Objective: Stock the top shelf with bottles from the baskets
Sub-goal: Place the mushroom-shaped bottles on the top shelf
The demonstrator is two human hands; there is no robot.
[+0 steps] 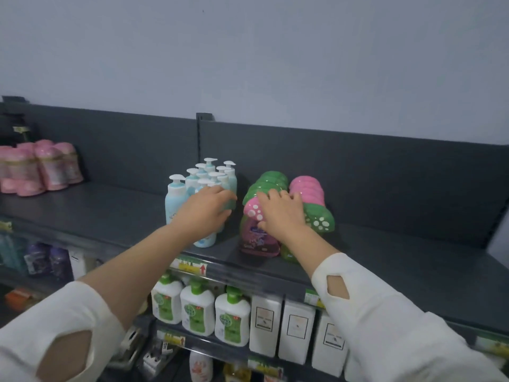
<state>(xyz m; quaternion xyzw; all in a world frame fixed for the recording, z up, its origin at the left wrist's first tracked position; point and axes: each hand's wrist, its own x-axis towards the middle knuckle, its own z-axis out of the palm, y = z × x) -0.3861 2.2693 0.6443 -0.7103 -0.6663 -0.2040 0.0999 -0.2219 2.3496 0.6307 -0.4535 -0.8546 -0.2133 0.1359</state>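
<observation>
In the head view, the left hand [205, 213] is laid on a pale blue plastic pump bottle [205, 240] at the front of a tight cluster of white-headed pump bottles [209, 172]. Its fingers and thumb are bent round the bottle's upper part, apparently in a grip. The right hand [283, 216] is set on a purple plastic bottle [257, 241] with a pink white-dotted mushroom cap [254, 209]; the fingers are spread over the cap and the thumb is tucked under its rim. Both bottles stand on the dark grey metal top shelf [110, 208], near its front edge. A sideways nudge from the left hand is judged likely to topple the packed cluster like skittles. The purple bottle looks top-heavy, so it could be tipped over the edge onto the white green-pumped bottles [197, 310] below, or knocked into the row of green-capped bottles [268, 183] touching it. The baskets are not shown. The middle of each held bottle is covered by a hand, so firmness of hold cannot be judged. Labels are blurred, and a green bottle under the right wrist is mostly hidden.
</observation>
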